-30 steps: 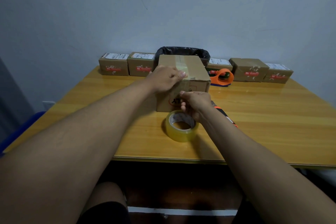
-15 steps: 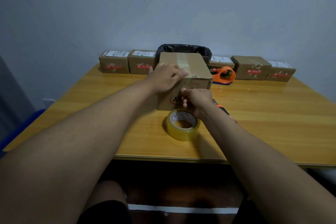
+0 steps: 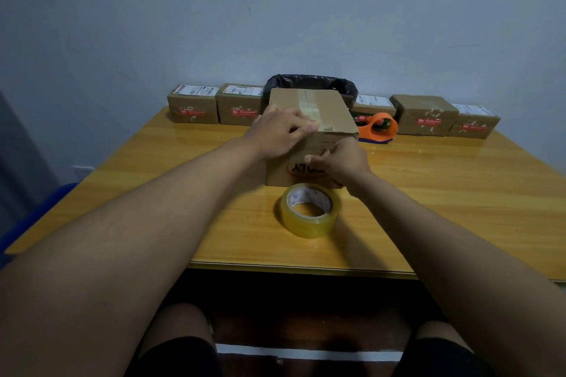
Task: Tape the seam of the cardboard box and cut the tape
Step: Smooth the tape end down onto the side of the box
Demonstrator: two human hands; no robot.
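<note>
A brown cardboard box (image 3: 332, 110) stands in the middle of the wooden table (image 3: 459, 193). A clear tape strip (image 3: 309, 102) runs along the seam on its top and over the near edge. My left hand (image 3: 280, 131) rests on the box's near top edge, fingers curled down on the tape. My right hand (image 3: 344, 162) is against the box's front face, fingers pinched on the tape end there. A roll of clear tape (image 3: 311, 214) lies flat on the table just in front of the box, touched by neither hand.
An orange tape dispenser (image 3: 378, 128) sits behind the box to the right. Small labelled cartons line the far edge, at left (image 3: 193, 107) and right (image 3: 425, 115). A black-lined bin (image 3: 309, 82) stands behind the box. The table's near edge is close to my knees.
My right hand has moved up the box's front face, away from the roll. My left hand stays on the top edge. The orange-black tool seen behind my right wrist is now hidden.
</note>
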